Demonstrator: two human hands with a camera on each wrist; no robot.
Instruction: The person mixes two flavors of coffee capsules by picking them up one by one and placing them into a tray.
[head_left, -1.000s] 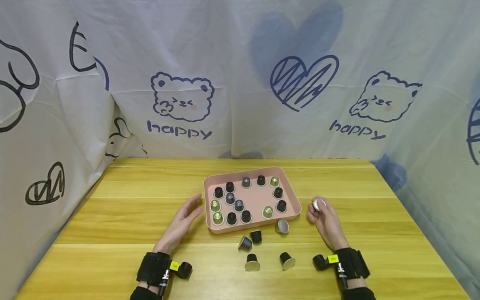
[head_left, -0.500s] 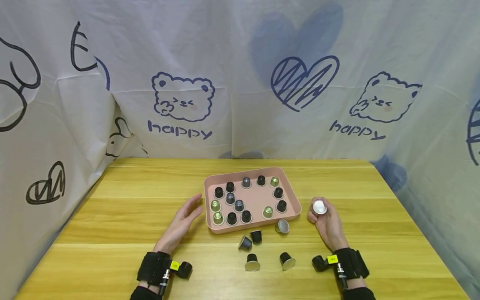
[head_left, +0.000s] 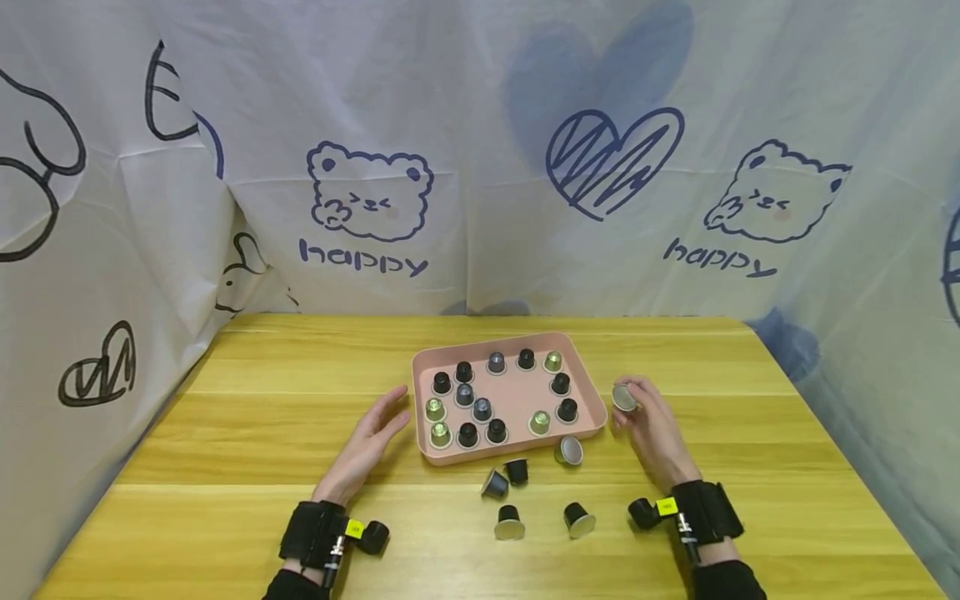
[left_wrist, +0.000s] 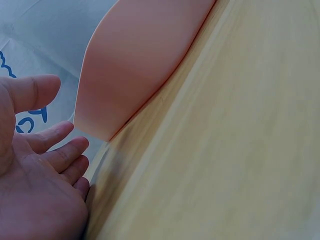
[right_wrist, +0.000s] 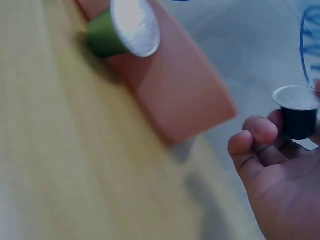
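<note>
My right hand [head_left: 654, 429] pinches a black coffee capsule [right_wrist: 299, 122] just beyond the right end of the pink tray [head_left: 604, 414]. The capsule's silver lid faces left in the head view. Several capsules stand lid down in the tray: black ones, blue-grey ones such as this capsule [head_left: 482, 409], and light green ones such as this capsule [head_left: 539, 422]. The left hand [head_left: 367, 442] lies beside the tray's left end, fingers loosely extended and nothing in them. In the left wrist view its fingertips are close to the tray wall [left_wrist: 130, 65].
Several loose capsules lie in front of the tray. A green capsule [right_wrist: 107, 35] leans by the tray wall. A dark grey capsule [head_left: 495, 484] and a black capsule [head_left: 517, 472] lie together; two more black capsules [head_left: 509, 523] [head_left: 579, 520] lie nearer. A printed curtain [head_left: 487, 242] hangs behind the table.
My right hand has moved slightly left toward the tray and turned the capsule, so its lid now faces left rather than up toward the head camera. The left hand keeps its place.
</note>
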